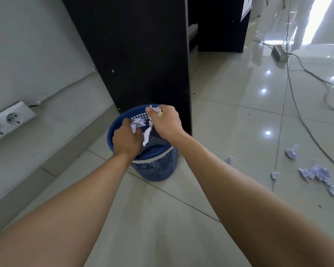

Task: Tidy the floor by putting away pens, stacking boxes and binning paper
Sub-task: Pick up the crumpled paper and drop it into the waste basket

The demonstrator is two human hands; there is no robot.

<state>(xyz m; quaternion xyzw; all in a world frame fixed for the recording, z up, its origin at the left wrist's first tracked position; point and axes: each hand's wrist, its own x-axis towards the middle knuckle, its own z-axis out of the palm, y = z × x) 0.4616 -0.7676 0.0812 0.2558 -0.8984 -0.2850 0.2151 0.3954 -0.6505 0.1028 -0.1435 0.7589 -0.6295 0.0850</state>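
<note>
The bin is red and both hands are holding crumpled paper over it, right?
Not quite: the head view shows a blue mesh bin, not a red one. The rest holds: the left hand and the right hand each hold crumpled paper over it.

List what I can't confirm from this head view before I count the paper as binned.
- Inside of the blue bin: both hands cover its mouth, so its contents are hidden.
- Small yellowish item in the right hand: too small to identify.
- Crumpled paper in the left hand: fingers hide most of it.
- Paper scraps on the floor: blurred, near the right edge; more may lie out of frame.
- Pens, boxes: none in view.
</note>
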